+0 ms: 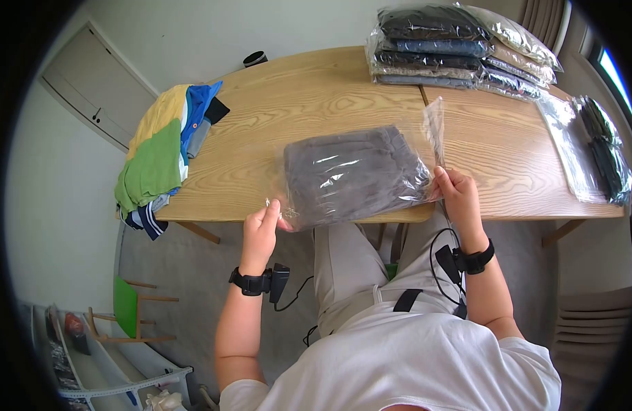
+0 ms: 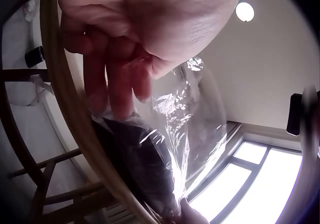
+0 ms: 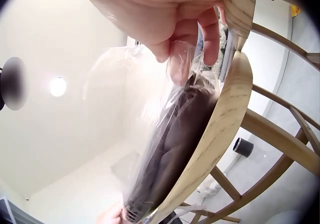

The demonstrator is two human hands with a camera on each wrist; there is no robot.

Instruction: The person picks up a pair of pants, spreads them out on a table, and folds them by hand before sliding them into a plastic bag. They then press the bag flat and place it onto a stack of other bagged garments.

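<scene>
A folded grey garment with a gathered band at one end lies inside a clear plastic bag (image 1: 350, 175) at the table's front edge. My left hand (image 1: 262, 229) pinches the bag's near left corner between thumb and fingers. On the other side my right hand (image 1: 458, 197) pinches the bag near its right end, where a loose plastic flap (image 1: 434, 130) stands up. In the left wrist view, the left hand's fingers (image 2: 120, 91) overlap the shiny film. The right wrist view shows the right hand's fingers (image 3: 180, 66) on the film above the dark folded cloth.
Bagged folded clothes (image 1: 432, 48) are stacked at the back right of the wooden table (image 1: 288, 89). Flat clear bags (image 1: 569, 147) and dark bagged items (image 1: 604, 147) lie at the right end. Unbagged clothes (image 1: 158, 151) are heaped at the left edge. A green chair (image 1: 126, 307) stands at lower left.
</scene>
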